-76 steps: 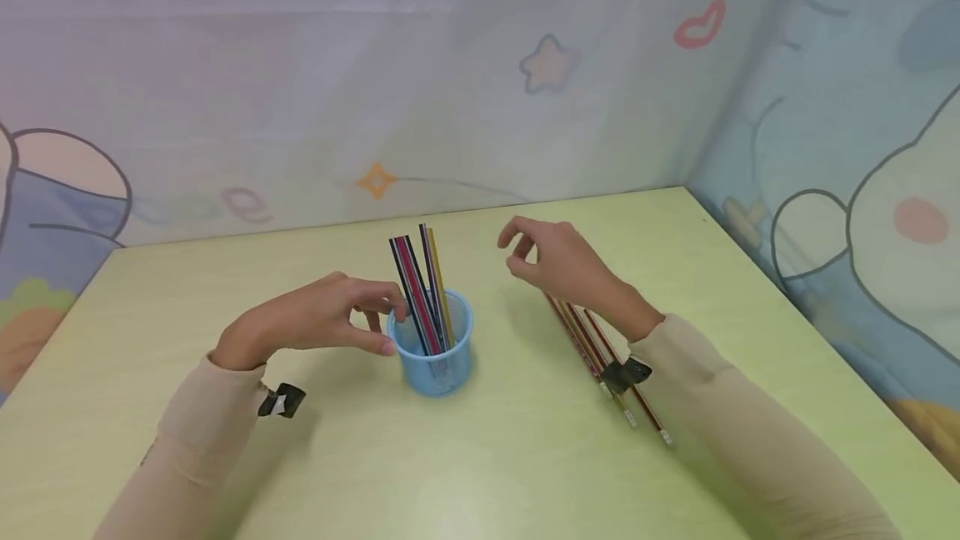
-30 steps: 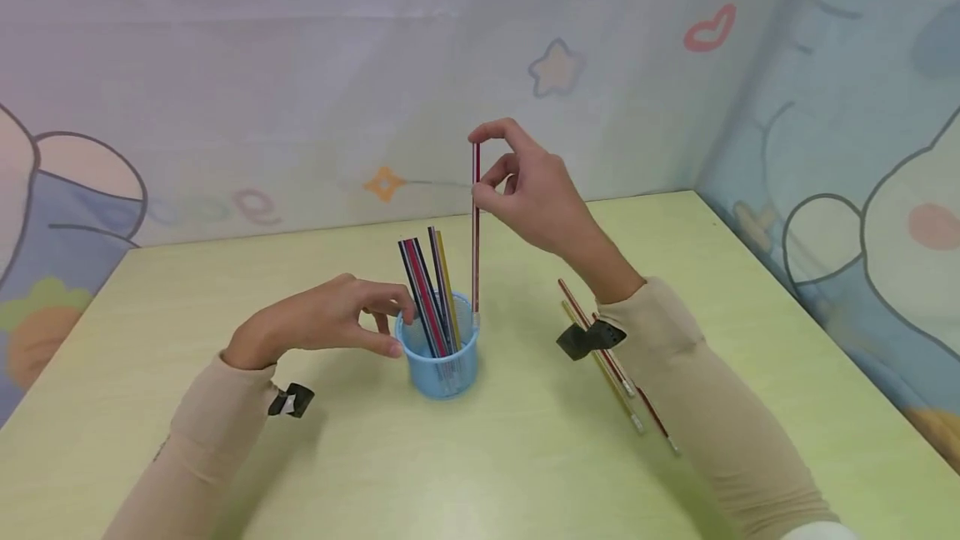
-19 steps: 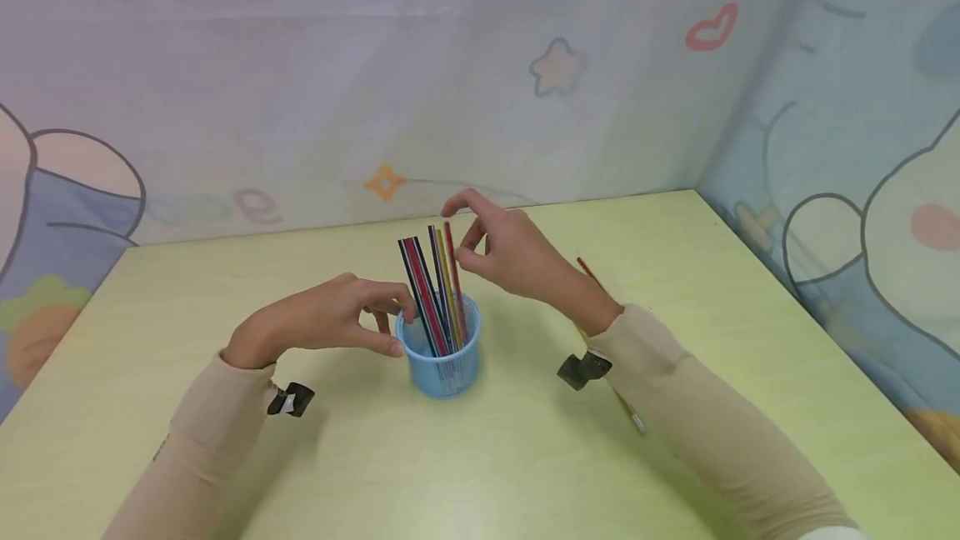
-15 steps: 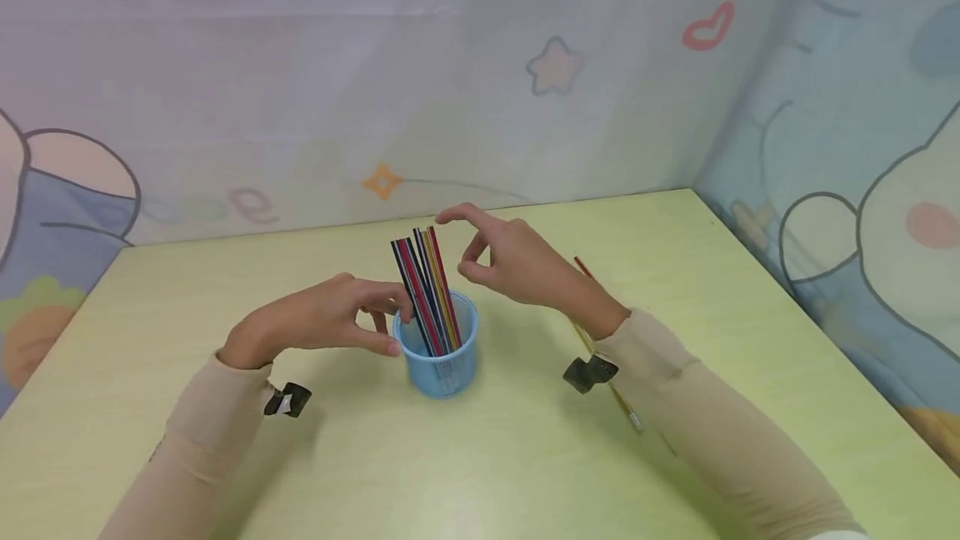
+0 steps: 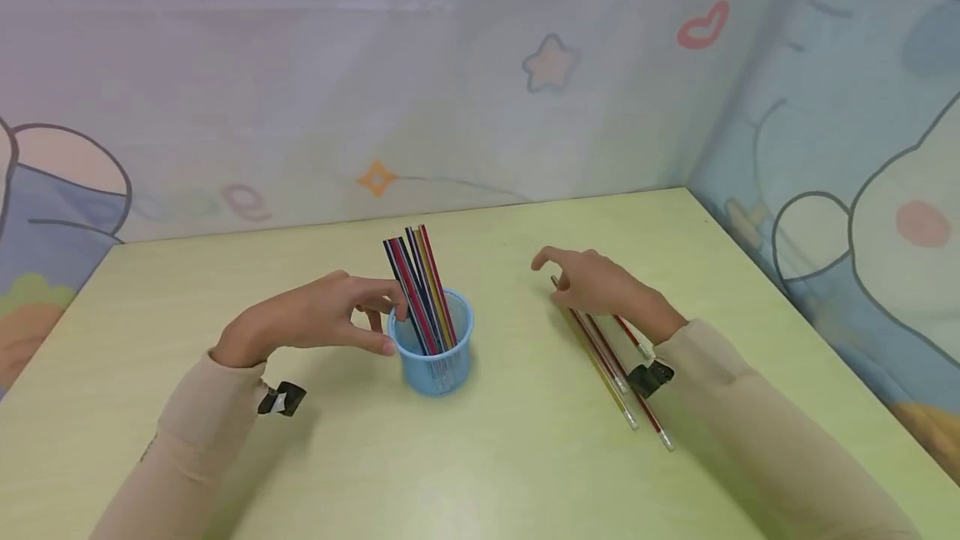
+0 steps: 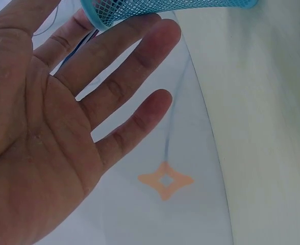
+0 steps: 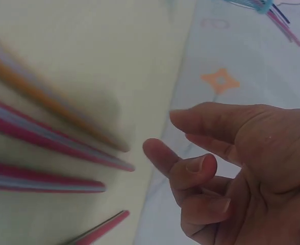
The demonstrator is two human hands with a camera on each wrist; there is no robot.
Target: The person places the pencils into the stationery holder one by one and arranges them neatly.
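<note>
A blue mesh cup (image 5: 435, 365) stands on the yellow-green table (image 5: 487, 465) with several pencils (image 5: 416, 277) upright in it. My left hand (image 5: 315, 319) rests against the cup's left side, thumb in front and fingers behind. In the left wrist view that hand (image 6: 63, 127) shows a flat palm, its straight fingers reaching the cup's mesh (image 6: 155, 7). My right hand (image 5: 600, 290) hovers low over several loose pencils (image 5: 611, 365) lying to the right of the cup. Its fingers (image 7: 191, 166) are loosely curled and hold nothing, with the loose pencils (image 7: 48, 132) just beyond them.
Cartoon-printed cloth walls (image 5: 525, 107) close off the table at the back and on the right (image 5: 847, 215). Small black clips sit at both wrists (image 5: 281, 400) (image 5: 650, 377). Bare tabletop lies in front of the cup and on the far left.
My right hand lowered a red pencil into the cup, let go of it, then moved right and down over the loose pencils. The left hand stayed at the cup.
</note>
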